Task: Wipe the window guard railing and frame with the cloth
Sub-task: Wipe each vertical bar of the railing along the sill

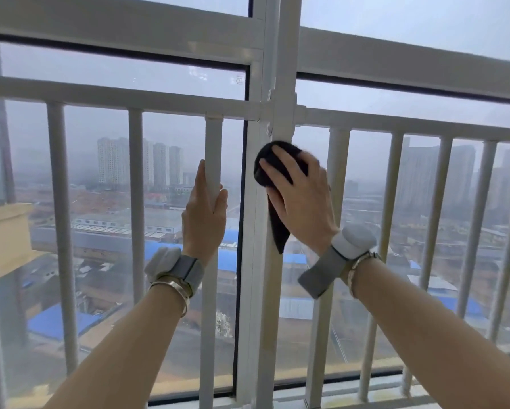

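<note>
Right hand [299, 199] presses black cloth [277, 184] flat-fingered on centre frame post [265, 290], left hand [205, 211] grips bar [214, 149]; should wipe in long, firm vertical strokes.

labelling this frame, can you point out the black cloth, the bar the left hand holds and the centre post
black cloth [277, 154]: head view, upper bunched part above the fingers
railing bar [213, 149]: head view, shaft just above the left hand [205, 211]
centre frame post [283, 84]: head view, upper stretch

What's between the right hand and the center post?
In the head view, the black cloth lies between them: the right hand presses it flat against the white center post, with a tail hanging below the palm. The left hand grips a neighboring bar.
</note>
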